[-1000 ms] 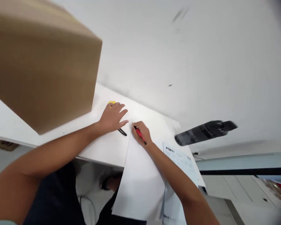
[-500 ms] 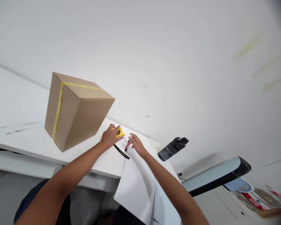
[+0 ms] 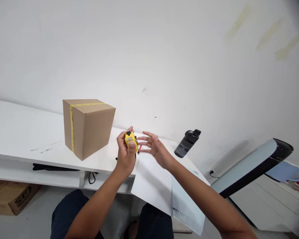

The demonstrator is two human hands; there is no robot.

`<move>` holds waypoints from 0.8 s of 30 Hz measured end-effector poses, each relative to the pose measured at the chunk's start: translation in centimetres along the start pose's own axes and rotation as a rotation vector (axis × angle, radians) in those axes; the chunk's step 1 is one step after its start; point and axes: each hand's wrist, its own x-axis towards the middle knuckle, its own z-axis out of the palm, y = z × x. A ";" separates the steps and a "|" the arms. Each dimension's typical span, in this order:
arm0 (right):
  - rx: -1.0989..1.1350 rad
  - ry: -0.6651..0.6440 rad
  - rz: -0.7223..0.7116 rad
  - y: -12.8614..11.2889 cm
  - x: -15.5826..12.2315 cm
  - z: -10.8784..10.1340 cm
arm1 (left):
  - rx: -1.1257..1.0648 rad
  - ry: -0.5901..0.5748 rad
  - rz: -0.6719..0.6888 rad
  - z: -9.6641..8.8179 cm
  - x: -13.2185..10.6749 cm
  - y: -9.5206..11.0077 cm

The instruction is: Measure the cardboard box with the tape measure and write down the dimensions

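Observation:
My left hand (image 3: 126, 154) is wrapped round a yellow and black tape measure (image 3: 130, 138), lifted above the white table. Just to its right, my right hand (image 3: 158, 151) has its fingers spread, close to the tape measure's side; whether they touch it I cannot tell. Behind the hands a red and black pen (image 3: 140, 149) shows in part on the table. To the left stands a closed cardboard box (image 3: 97, 132), with a yellow measuring tape (image 3: 72, 127) laid over its top and down its left side.
Paper sheets (image 3: 151, 182) and a pale blue folder (image 3: 186, 202) overhang the table's (image 3: 49, 146) front edge. A dark bottle (image 3: 186, 144) stands at the right near the wall. Further right is a pale, black-edged panel (image 3: 251, 169). Another carton (image 3: 12, 196) lies below, left.
My left hand has raised the tape measure off the table and turned it. My right hand has come away from the pen, fingers spreading. The view has shifted and levelled.

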 end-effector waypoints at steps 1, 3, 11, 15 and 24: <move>0.091 -0.086 0.098 0.0 -0.8 0.4 | 0.046 -0.036 0.139 0.1 -0.2 0.2; 0.212 -0.255 0.189 0.1 -2.1 1.6 | 0.235 -0.092 0.474 -0.2 -0.6 0.7; 0.408 -0.123 -0.002 -2.3 -1.7 5.0 | 1.047 -0.144 0.841 -6.7 0.8 6.7; 0.419 -0.171 0.053 -3.4 0.9 6.9 | 1.386 -0.242 0.886 -8.9 2.2 9.9; 0.337 0.138 0.040 -3.4 7.4 13.2 | 1.474 -0.267 0.613 -11.7 4.9 10.0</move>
